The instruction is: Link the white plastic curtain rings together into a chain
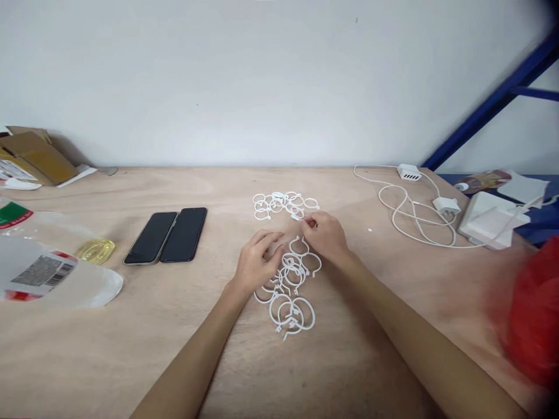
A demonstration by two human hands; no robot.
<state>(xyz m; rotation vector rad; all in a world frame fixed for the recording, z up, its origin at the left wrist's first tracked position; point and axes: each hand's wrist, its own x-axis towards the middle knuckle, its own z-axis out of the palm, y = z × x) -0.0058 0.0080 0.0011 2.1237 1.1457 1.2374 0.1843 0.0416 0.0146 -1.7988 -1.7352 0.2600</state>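
Note:
On the wooden table (349, 361) lie two heaps of white plastic rings. The near heap (290, 291) has larger open rings, the far heap (283, 205) smaller closed ones. My left hand (255, 265) rests on the near heap with its fingers curled over a ring. My right hand (325, 235) sits just beyond that heap, its fingertips pinched on a small white ring at the edge of the far heap.
Two dark phones (168, 235) lie side by side at left. A clear plastic bag (48, 270) and a cardboard box (37, 154) sit far left. White chargers and cables (419, 215) are at right, a blurred red object (535, 314) at the right edge.

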